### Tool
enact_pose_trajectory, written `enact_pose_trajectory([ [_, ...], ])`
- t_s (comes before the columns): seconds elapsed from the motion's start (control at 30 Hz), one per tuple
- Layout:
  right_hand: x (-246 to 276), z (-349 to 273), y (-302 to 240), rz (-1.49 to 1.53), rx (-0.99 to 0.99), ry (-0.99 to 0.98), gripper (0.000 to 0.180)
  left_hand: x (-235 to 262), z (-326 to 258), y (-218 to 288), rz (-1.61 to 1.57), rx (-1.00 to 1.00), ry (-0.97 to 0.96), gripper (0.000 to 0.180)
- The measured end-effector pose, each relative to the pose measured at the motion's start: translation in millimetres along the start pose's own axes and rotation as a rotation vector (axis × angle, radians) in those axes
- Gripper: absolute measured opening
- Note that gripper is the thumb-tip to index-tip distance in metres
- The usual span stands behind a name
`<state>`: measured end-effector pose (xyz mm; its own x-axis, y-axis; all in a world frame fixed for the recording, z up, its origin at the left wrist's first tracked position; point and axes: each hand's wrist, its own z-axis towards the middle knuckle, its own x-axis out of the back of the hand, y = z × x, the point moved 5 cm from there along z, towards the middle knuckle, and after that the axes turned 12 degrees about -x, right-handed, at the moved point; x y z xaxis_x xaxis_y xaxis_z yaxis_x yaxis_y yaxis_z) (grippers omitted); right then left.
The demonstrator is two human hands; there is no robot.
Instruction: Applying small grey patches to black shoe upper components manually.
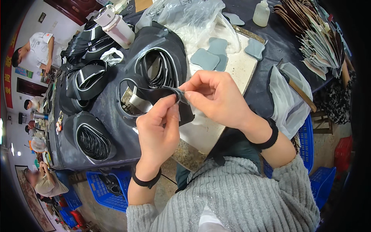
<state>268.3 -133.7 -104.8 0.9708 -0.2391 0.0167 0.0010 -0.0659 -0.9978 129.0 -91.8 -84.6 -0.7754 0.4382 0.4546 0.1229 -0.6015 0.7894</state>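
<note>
My left hand (159, 127) and my right hand (216, 98) meet over a pale board (203, 135), fingers of both pinched on a thin black strip (156, 94). It has a light edge and loops away to the left. A short dark flap of it hangs below the fingertips. What exactly lies between the fingertips is partly hidden. Just beyond stands a large coiled bundle of black strips (164, 40) with white edging. Flat grey rounded pieces (205, 59) lie on the board past my right hand, with another grey piece (254, 49) near its right edge.
Several more black bundles (94, 139) stand at the left, by a white flask (118, 31). Clear plastic (181, 17) covers the back. At the right are a wooden-handled hammer (301, 96), a squeeze bottle (261, 14) and stacked pieces (320, 42). A blue crate (104, 193) stands below.
</note>
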Motion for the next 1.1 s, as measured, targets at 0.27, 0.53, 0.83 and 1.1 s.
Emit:
enact_pose_trajectory([
  [0.27,66.3,8.7,29.3,0.416,-0.166,0.088,0.009,25.6,-2.2,-37.9,-0.601,0.212,0.106,0.016],
  [0.53,88.3,-21.0,0.4,-1.134,0.530,0.750,0.010,22.8,4.9,-21.4,-0.564,0.171,0.184,0.018],
  [0.83,4.2,6.4,-27.0,-0.161,0.082,0.010,0.014,6.6,3.0,1.1,-0.280,0.090,0.148,0.016],
  [1.1,-0.2,3.7,-17.5,-0.194,0.141,0.113,0.013,3.0,0.3,-1.2,-0.096,0.016,0.141,0.015],
])
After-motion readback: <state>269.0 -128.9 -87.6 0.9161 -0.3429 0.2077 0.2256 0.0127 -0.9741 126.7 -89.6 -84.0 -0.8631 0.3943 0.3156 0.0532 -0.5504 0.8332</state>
